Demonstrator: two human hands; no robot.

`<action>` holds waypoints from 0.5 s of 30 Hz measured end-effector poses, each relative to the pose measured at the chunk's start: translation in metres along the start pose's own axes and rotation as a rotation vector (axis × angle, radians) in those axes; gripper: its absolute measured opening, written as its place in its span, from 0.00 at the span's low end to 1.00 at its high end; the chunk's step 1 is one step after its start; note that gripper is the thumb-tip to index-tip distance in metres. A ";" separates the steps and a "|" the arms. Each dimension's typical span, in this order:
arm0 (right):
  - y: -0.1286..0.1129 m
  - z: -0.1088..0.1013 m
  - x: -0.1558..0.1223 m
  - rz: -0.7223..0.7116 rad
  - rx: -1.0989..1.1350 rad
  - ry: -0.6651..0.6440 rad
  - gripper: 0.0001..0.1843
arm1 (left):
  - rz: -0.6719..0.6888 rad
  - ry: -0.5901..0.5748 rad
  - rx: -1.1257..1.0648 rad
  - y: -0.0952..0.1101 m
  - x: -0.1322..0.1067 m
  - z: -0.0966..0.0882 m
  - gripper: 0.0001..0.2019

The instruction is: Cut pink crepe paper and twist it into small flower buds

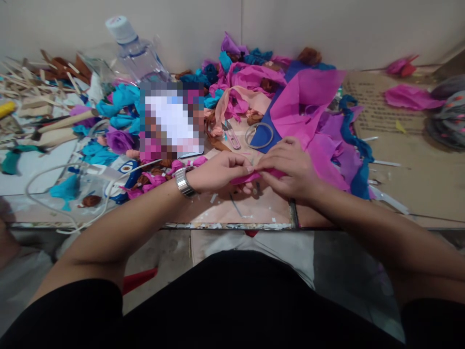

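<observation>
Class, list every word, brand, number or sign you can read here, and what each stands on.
No text is legible.
Cardboard: rows of dark print, too blurred to read.
White bottle cap: a reddish mark, too small to make out.
Bright screen: pixelated, so nothing readable.

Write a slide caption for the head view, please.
Left hand and right hand hold a pink papery strip near snips on the table.

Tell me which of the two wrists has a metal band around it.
The left one: a silver metal band circles it behind the left hand. The right hand, at the same pink piece, has a bare wrist.
</observation>
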State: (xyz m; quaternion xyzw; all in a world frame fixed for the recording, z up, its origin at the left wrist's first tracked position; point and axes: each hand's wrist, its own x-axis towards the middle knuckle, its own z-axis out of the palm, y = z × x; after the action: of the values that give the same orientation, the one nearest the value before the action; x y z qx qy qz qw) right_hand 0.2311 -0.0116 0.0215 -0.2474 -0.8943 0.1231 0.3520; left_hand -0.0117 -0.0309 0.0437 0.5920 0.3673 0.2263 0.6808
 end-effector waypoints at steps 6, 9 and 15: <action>0.002 0.003 0.000 -0.060 -0.020 0.104 0.04 | -0.020 0.031 0.048 0.002 0.000 0.001 0.17; 0.002 0.004 0.000 -0.010 -0.027 0.093 0.04 | 0.146 0.100 0.368 0.003 -0.002 0.002 0.14; 0.003 0.008 -0.001 0.048 0.006 0.086 0.05 | 0.396 0.238 0.878 -0.005 -0.002 0.002 0.17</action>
State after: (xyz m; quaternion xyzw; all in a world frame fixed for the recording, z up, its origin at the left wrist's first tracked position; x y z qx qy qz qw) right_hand 0.2273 -0.0095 0.0144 -0.2726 -0.8720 0.1232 0.3875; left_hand -0.0121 -0.0348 0.0396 0.8512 0.3837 0.2415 0.2646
